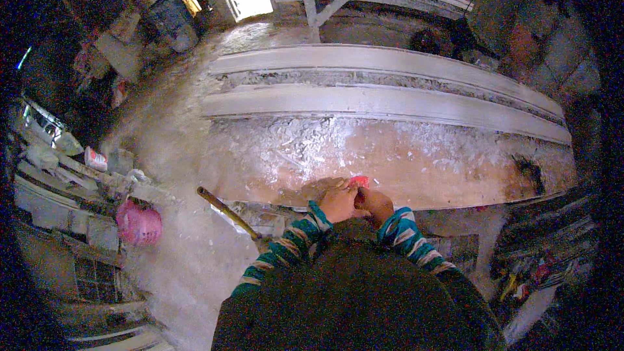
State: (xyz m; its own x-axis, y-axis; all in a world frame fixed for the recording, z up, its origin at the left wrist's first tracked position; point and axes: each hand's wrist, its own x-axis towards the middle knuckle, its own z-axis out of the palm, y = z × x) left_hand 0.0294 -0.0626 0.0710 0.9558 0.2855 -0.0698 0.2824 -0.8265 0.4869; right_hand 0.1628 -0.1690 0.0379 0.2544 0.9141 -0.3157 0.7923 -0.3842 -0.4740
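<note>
A workbench [416, 175] carried two long pale boards [383, 99] along its far side, white flakes [305, 140] scattered nearer and a dark patch [528, 174] at right.

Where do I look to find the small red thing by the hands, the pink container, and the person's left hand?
Small red thing [360, 181]: head view, on its visible part.
Pink container [140, 225]: head view, on its side wall.
Left hand [338, 203]: head view, on the back of the hand.
</note>
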